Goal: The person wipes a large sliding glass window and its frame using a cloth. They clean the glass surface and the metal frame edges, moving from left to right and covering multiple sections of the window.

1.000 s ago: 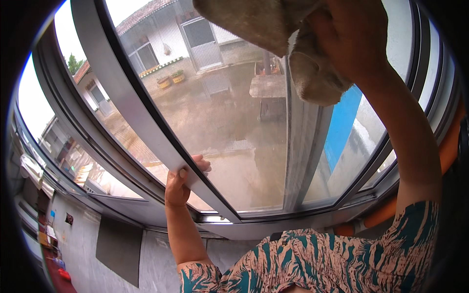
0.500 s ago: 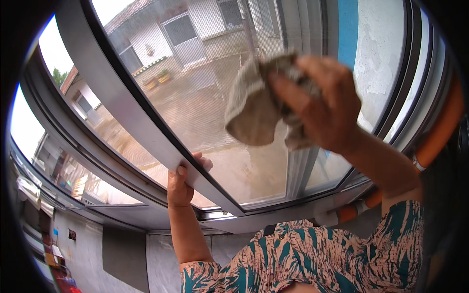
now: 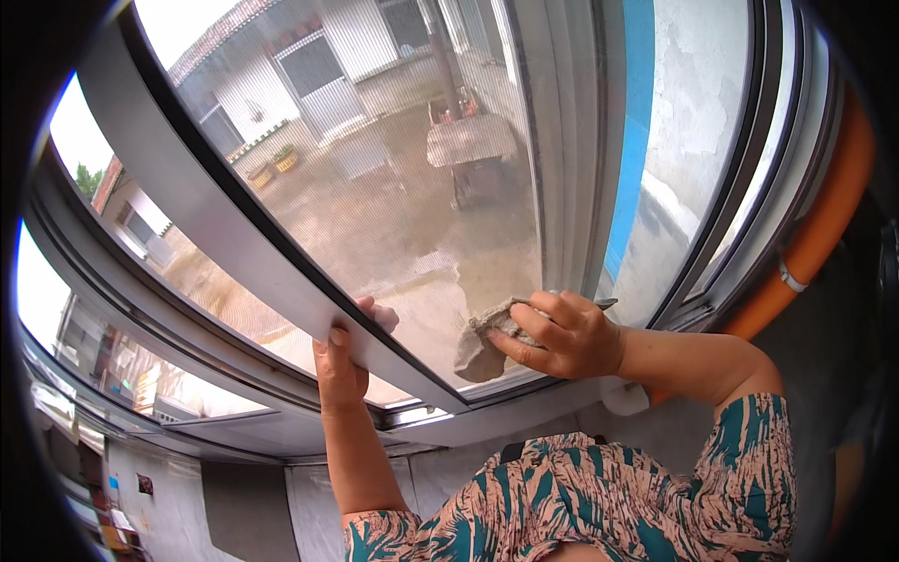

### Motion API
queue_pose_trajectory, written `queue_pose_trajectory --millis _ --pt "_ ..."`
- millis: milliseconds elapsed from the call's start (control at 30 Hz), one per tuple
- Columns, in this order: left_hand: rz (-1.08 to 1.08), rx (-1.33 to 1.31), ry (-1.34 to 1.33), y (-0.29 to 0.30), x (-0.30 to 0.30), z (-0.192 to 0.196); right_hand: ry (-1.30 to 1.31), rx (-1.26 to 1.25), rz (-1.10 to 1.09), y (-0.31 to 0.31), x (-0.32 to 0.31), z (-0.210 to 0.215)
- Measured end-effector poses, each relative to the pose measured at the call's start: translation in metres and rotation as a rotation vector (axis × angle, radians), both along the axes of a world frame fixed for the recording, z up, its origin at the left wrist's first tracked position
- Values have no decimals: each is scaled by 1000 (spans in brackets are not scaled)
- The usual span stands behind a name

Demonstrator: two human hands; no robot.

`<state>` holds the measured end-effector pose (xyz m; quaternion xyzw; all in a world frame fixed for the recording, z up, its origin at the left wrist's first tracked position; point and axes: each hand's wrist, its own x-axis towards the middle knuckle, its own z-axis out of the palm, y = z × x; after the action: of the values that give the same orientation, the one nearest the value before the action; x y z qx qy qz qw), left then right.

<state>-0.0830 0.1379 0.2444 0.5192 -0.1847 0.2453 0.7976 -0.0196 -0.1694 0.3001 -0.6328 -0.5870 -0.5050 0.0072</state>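
Observation:
My right hand (image 3: pixel 567 335) is closed round a crumpled grey-beige cloth (image 3: pixel 484 348), low on the window pane (image 3: pixel 393 225) and near its bottom edge. The cloth's loose end hangs out to the left of my fingers. With my left hand (image 3: pixel 345 365) I grip the metal sash frame (image 3: pixel 253 253) of the sliding window; the thumb lies on the near side, and the fingertips show through the glass on the far side. Most of the left fingers are hidden behind the frame.
An orange pipe (image 3: pixel 833 220) runs along the right, with a metal clamp round it. Below the window is the grey tiled wall (image 3: pixel 328 506). Through the glass I see a yard with a small table (image 3: pixel 471 140) and low white buildings.
My right hand has moved down and slightly left with the cloth, from mid-pane to near the bottom edge. The left hand keeps its grip on the sash frame. The view has shifted slightly.

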Motion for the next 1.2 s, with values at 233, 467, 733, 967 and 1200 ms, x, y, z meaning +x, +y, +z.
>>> queue_pose_trajectory --millis 233,467,733,967,1200 --pt "126 -48 -9 -8 5 -13 -175 229 2 24 15 75" --pt "311 3 -12 -11 1 -33 -337 552 64 19 35 155" --pt "427 -47 21 12 3 -25 -174 334 24 38 29 49" --pt "628 -32 36 12 10 -15 236 9 -81 -6 9 -43" --pt "849 360 -384 -84 -43 -45 1295 228 -124 -6 -29 -55"
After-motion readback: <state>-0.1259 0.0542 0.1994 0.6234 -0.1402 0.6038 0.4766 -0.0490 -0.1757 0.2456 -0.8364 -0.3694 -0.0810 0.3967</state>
